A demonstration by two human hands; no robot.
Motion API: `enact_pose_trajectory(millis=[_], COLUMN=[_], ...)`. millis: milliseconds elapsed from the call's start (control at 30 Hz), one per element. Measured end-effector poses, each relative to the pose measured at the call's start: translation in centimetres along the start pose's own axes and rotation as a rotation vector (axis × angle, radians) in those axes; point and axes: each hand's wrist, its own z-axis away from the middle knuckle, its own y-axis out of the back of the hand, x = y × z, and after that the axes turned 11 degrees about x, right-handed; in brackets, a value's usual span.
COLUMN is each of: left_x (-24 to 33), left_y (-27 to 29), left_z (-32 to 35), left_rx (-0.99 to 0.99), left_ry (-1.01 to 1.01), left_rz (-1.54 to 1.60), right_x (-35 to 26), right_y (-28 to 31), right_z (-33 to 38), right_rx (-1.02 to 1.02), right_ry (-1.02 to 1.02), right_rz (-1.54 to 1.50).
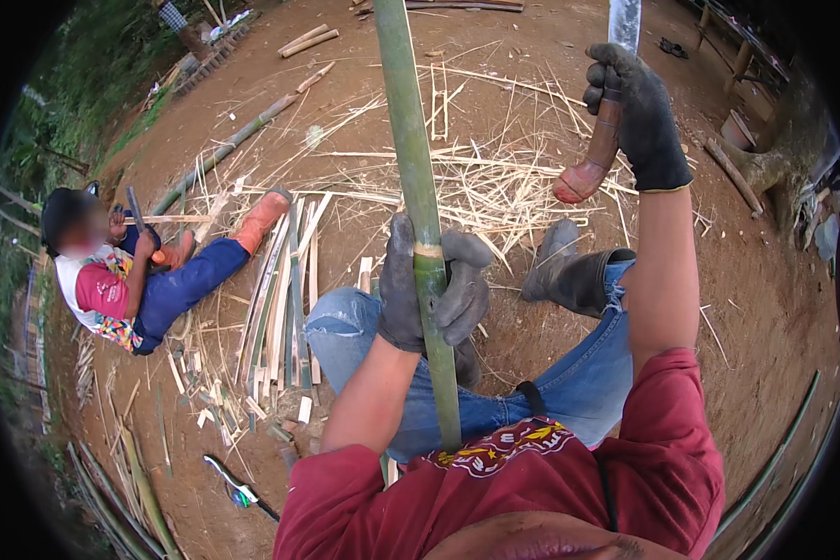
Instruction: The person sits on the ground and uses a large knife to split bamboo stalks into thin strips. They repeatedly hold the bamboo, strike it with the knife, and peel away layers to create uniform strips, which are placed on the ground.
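A long green bamboo pole point(409, 121) rises through the middle, its lower end close to my shirt and its top cut off by the upper edge. My left hand point(434, 285), in a dark grey glove, wraps round it just at a pale joint ring. Raised at the upper right, my gloved right hand point(637, 112) grips a machete by its brown, curved wooden handle point(599, 145). The machete's blade point(624, 23) points up and runs out of view. Blade and bamboo are apart.
Thin bamboo strips point(495, 191) litter the brown ground ahead. Split bamboo slats point(275, 299) lie by my left knee. At the left a co-worker point(149, 271) sits with a blade in hand. A bamboo pole point(224, 149) lies beyond, and a bench point(739, 61) stands far right.
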Motion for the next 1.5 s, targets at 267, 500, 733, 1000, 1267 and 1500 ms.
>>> enact_pose_trajectory(millis=[267, 500, 733, 1000, 1267, 1500], left_x=[1.5, 1.8, 1.2, 0.8, 1.0, -0.3], left_y=[0.0, -1.7, -4.2, -1.7, 1.5, 1.2], left_z=[1.2, 1.7, 1.6, 1.6, 2.2, 2.3], left_rx=[0.316, 0.420, 0.468, 0.438, 0.244, 0.307], left_ry=[0.059, 0.055, -0.061, -0.098, -0.152, -0.200], left_rz=[-0.443, -0.533, -0.641, -0.495, -0.405, -0.451], right_x=[6.7, 10.1, 8.2, 3.8, 1.0, -0.5], right_y=[4.1, 3.5, 2.8, -2.5, -5.4, -5.7], right_z=[4.3, 7.3, 8.0, 10.9, 15.6, 15.1], right_rx=[-0.119, 0.071, 0.061, 0.029, -0.739, -0.782], right_ry=[-0.406, -0.594, -0.452, -0.155, 1.025, 1.160], right_rz=[-0.068, -0.278, -0.148, 0.194, 0.869, 1.208])
